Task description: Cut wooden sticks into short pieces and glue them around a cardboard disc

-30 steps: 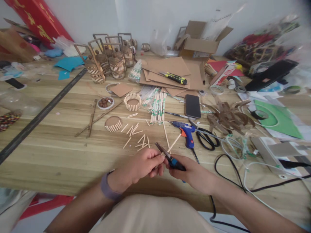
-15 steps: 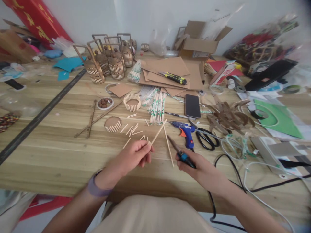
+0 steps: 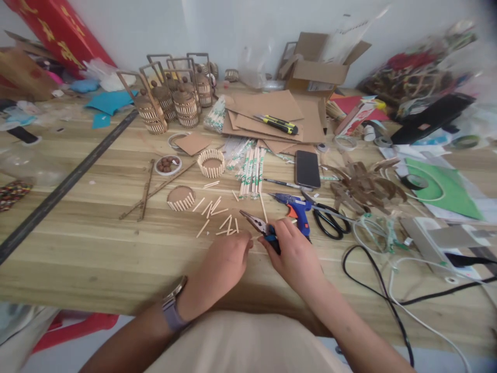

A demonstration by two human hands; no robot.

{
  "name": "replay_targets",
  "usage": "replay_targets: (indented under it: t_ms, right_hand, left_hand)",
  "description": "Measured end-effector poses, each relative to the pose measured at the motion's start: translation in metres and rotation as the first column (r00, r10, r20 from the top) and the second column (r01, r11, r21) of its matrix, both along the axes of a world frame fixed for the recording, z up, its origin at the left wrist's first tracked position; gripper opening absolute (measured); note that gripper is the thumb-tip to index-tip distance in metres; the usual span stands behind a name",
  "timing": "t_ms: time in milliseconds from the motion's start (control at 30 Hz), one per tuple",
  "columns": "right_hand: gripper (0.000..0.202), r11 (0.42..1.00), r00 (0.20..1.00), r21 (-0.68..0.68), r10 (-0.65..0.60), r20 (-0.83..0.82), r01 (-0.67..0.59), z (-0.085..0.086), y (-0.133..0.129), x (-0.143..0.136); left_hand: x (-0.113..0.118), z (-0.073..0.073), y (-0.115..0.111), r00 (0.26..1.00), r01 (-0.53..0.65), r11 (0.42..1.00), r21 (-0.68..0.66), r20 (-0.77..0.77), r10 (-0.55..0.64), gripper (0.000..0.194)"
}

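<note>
At eleven o'clock from the hands, a stick-walled ring (image 3: 213, 173) encloses a cardboard floor (image 3: 212, 162); at ten, a white bowl (image 3: 179, 167) holds brown balls (image 3: 166, 165). A blue glue gun (image 3: 298, 208) crowds the right hand (image 3: 294, 247) at two, black scissors (image 3: 319, 208) near three. That hand grips pliers (image 3: 263, 226), pointing past ten. Cut sticks (image 3: 225, 223) lie at ten, just beyond the left hand (image 3: 223, 261), whose fingers are hidden; I cannot tell its grip.
</note>
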State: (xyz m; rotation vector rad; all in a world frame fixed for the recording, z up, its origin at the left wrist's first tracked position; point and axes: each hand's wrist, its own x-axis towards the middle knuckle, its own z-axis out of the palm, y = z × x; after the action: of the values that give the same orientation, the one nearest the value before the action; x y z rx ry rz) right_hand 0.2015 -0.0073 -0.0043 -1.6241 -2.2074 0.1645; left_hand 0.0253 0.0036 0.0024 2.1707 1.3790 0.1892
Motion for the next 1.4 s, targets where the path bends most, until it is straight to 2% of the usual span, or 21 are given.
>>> replay_targets:
  t_ms: [233, 400, 600, 700, 767, 800, 833, 900, 1000, 1100, 1267, 1400]
  right_hand:
    - [0.014, 0.995, 0.993, 0.041, -0.095, 0.074, 0.092, -0.004, 0.000, -0.005]
    - [0.013, 0.991, 0.975, 0.029, -0.136, 0.175, 0.133, -0.005, 0.001, -0.011]
    - [0.010, 0.984, 0.960, 0.000, -0.174, 0.217, 0.178, -0.003, 0.005, -0.022]
    - [0.005, 0.987, 0.980, -0.068, -0.136, 0.147, 0.147, 0.000, 0.010, -0.015]
    - [0.006, 0.980, 0.999, -0.192, -0.046, 0.012, 0.048, 0.008, 0.014, -0.003]
    - [0.009, 0.962, 0.997, -0.272, -0.002, -0.081, -0.020, 0.013, 0.016, 0.004]
    - [0.012, 0.932, 0.984, -0.351, 0.029, -0.173, -0.089, 0.019, 0.017, 0.011]
    - [0.014, 0.886, 0.954, -0.429, 0.045, -0.297, -0.175, 0.030, 0.017, 0.020]
    - [0.013, 0.860, 0.929, -0.460, 0.039, -0.369, -0.219, 0.039, 0.014, 0.020]
    - [0.011, 0.868, 0.927, -0.449, 0.036, -0.373, -0.214, 0.037, 0.010, 0.011]
    - [0.027, 0.882, 0.923, -0.434, 0.006, -0.384, -0.186, 0.028, 0.011, 0.003]
    - [0.032, 0.876, 0.893, -0.421, 0.024, -0.448, -0.235, 0.026, 0.012, 0.003]
  left_hand:
    - [0.006, -0.001, 0.000, 0.999, 0.016, 1.000, 0.006, -0.043, -0.016, 0.029]
    - [0.007, 0.003, 0.001, 0.996, -0.028, 1.000, -0.006, -0.087, 0.027, 0.032]
    - [0.013, -0.001, 0.002, 0.983, -0.063, 0.998, 0.000, -0.171, 0.062, 0.033]
    - [0.005, 0.001, 0.008, 0.994, -0.055, 0.998, -0.011, -0.098, 0.053, 0.031]
    - [-0.007, 0.005, 0.014, 0.998, -0.007, 0.995, -0.103, 0.065, 0.014, 0.028]
    - [-0.014, 0.006, 0.016, 0.982, 0.070, 0.973, -0.220, 0.187, -0.028, 0.030]
    - [-0.021, 0.008, 0.019, 0.946, 0.140, 0.926, -0.351, 0.323, -0.021, 0.033]
    - [-0.028, 0.007, 0.023, 0.856, 0.176, 0.830, -0.529, 0.499, 0.136, 0.038]
    - [-0.026, 0.002, 0.024, 0.738, 0.115, 0.744, -0.658, 0.558, 0.379, 0.049]
    - [-0.015, -0.002, 0.023, 0.724, 0.128, 0.675, -0.726, 0.533, 0.437, 0.056]
    - [-0.005, -0.002, 0.022, 0.744, 0.170, 0.703, -0.691, 0.558, 0.368, 0.059]
    - [-0.004, 0.000, 0.022, 0.755, 0.202, 0.689, -0.696, 0.559, 0.343, 0.059]
